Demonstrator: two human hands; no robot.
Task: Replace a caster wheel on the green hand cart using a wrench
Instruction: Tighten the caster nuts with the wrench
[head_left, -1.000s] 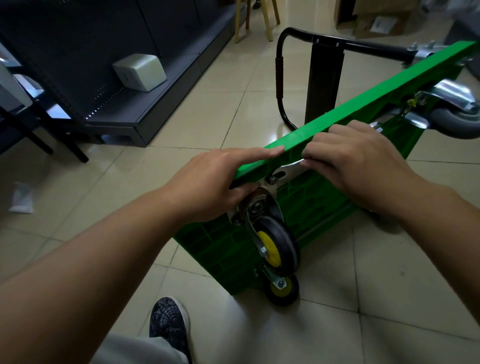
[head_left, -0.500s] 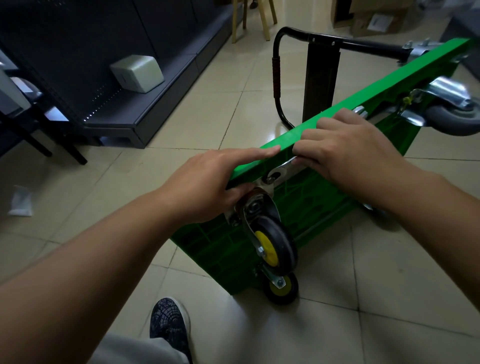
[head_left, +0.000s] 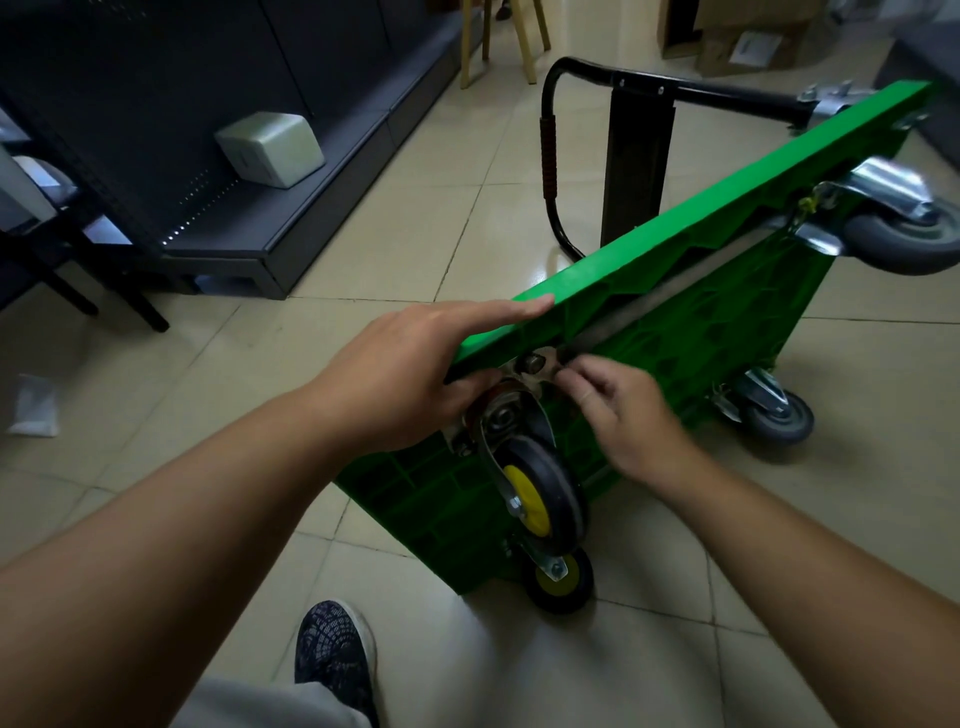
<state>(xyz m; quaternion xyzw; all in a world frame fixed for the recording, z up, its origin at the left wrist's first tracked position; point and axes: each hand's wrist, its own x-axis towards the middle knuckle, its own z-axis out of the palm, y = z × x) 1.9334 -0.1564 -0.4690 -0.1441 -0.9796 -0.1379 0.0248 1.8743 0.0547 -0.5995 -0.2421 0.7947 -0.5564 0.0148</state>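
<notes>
The green hand cart stands tipped on its long edge on the tiled floor, underside facing me. At its near upper corner a black caster wheel with a yellow hub hangs from a silver mounting plate. My left hand grips the cart's top edge, fingers flat along it and thumb underneath by the plate. My right hand is blurred, its curled fingertips pinching at the plate's right corner. No wrench is in view.
A second yellow-hub wheel touches the floor below. Two grey casters sit at the cart's far end, beside its black handle. A dark shelf base with a white box lies left. My shoe is near.
My right hand has dropped from the cart's top edge down to the caster's mounting plate. My left hand has kept its hold on the edge.
</notes>
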